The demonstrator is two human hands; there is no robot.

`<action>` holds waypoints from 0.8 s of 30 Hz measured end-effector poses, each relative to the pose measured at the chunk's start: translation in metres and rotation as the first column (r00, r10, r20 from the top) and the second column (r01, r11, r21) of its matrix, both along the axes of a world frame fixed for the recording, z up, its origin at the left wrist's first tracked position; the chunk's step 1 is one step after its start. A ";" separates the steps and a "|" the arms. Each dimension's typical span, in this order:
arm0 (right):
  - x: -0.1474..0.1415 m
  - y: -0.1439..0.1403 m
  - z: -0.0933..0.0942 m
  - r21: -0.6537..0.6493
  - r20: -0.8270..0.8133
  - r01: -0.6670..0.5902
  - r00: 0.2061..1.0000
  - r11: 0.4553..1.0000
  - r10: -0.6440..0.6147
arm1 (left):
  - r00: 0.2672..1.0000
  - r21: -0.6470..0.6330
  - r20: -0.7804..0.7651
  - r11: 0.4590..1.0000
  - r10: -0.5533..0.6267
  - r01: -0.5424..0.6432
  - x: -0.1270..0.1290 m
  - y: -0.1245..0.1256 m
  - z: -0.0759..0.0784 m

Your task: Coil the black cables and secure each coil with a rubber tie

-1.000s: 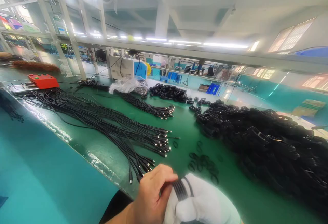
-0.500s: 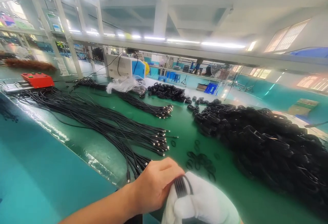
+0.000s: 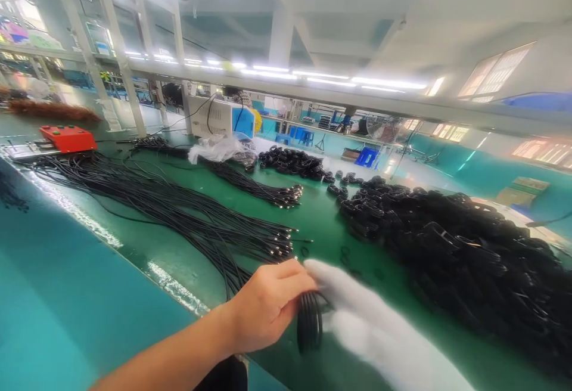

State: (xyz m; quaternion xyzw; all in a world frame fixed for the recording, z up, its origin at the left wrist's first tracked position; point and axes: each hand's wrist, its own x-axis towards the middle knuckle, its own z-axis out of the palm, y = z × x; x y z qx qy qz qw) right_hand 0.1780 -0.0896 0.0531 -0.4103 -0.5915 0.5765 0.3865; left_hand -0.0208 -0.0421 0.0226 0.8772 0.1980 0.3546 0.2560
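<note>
A: What is at the centre of the scene?
B: A bare left hand (image 3: pixel 268 304), reaching in from seven o'clock, with its grip clenched on the top of a round coil of thin black cable (image 3: pixel 309 326). The coil hangs upright below the fingertips, low in the view, above a glossy green bench (image 3: pixel 319 218).

A: And the other hand?
B: The right hand (image 3: pixel 370 313), in a white fabric glove, comes in from five o'clock. Its fingertips are close by the coil's upper edge. It is blurred, so I cannot tell whether its grip has hold of the cable.

A: Taking the coil as the clock's centre, what surrounds it?
B: At ten o'clock, a long spread of straight black cables (image 3: pixel 170 206) with small metal-tipped ends; beyond their far end, a red box with green buttons (image 3: pixel 69 139). At eleven, a smaller bundle of black cables (image 3: pixel 263 187), and beyond it a white and blue machine with vents (image 3: pixel 223 118). Near two, a large heap of coiled black cables (image 3: pixel 447 260).
</note>
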 end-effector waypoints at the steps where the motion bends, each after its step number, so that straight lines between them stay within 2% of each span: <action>1: -0.005 0.001 0.003 -0.007 0.023 -0.023 0.999 1.000 0.023 | 1.000 -0.014 -0.006 1.000 0.007 -0.007 0.000 0.000 0.001; 3: -0.016 0.005 0.003 -0.037 0.042 -0.085 0.995 0.996 0.086 | 0.999 -0.048 -0.010 0.998 0.032 -0.032 -0.001 0.000 0.001; 6: -0.026 0.013 -0.012 -0.116 0.036 -0.155 0.987 0.981 0.160 | 0.997 -0.101 -0.027 0.993 0.066 -0.068 -0.002 -0.001 0.001; 10: -0.032 0.028 -0.038 -0.086 0.052 -0.080 0.995 0.993 0.085 | 0.989 -0.136 -0.054 0.981 0.135 -0.141 0.000 0.001 -0.001; 13: -0.031 0.034 -0.042 -0.103 -0.052 -0.099 0.994 0.990 0.094 | 0.980 -0.215 -0.065 0.956 0.189 -0.199 0.004 0.005 0.001; 17: -0.021 0.038 -0.042 -0.192 -0.325 -0.265 0.926 0.945 0.194 | 0.976 -0.460 -0.078 0.861 0.203 -0.216 0.011 0.011 0.003; 24: -0.012 0.045 -0.063 -0.210 -0.388 -0.263 0.907 0.942 0.167 | 0.961 -0.662 -0.151 0.699 0.232 -0.272 0.021 0.024 0.000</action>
